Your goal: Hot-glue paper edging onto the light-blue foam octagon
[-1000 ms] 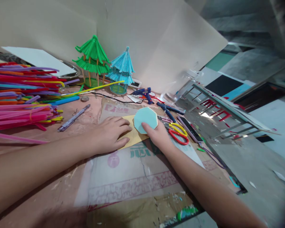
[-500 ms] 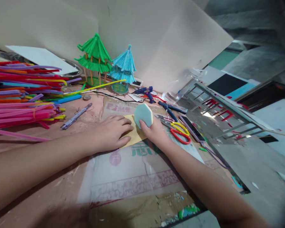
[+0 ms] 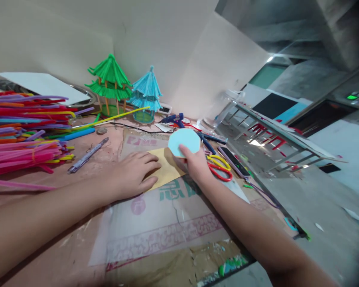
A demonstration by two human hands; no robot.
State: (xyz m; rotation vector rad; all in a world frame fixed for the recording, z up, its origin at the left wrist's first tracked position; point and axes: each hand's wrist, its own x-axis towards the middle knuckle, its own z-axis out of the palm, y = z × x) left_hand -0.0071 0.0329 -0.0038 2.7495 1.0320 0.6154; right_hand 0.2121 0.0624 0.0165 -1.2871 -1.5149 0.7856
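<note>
In my right hand is a light blue octagonal piece, pinched with the thumb on its face; the fingers behind it are hidden. It is tilted up above a yellow sheet. My left hand lies flat on the left part of that sheet, fingers spread a little. Under the sheet is a printed plastic-covered board. Close to my right wrist lie scissors with red and yellow handles.
At the left is a heap of coloured pipe cleaners beside a pen. A green pagoda model and a blue one stand at the back. Further right are a glue gun, pliers and a phone near the table's edge.
The blue octagonal piece has turned in my right hand's grip, so its face now shows wider. My left hand stays on the yellow sheet. The camera view has shifted slightly.
</note>
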